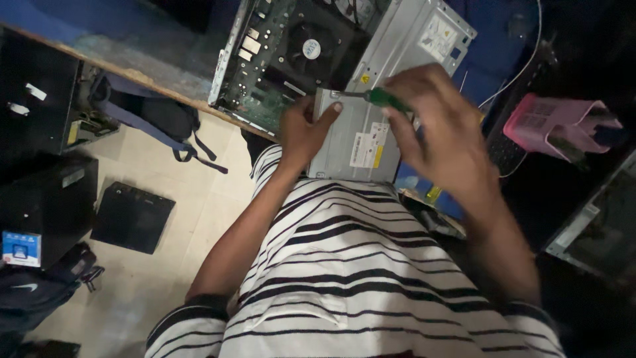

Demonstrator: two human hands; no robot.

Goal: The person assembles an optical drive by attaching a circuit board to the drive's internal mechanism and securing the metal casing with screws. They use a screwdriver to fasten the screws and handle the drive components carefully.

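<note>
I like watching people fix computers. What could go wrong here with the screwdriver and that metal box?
The green-handled screwdriver in the right hand might slip off the corner of the grey metal drive box and jab the left hand holding that box. The box also sticks out over the table edge, so it could tip. A slip might scratch the open green circuit board too.

Matt grey metal drive (358, 142); glossy green plastic screwdriver handle (385, 99).

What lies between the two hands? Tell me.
In the head view, the grey metal drive lies between the left hand and the right hand, which holds a green-handled screwdriver.
</note>
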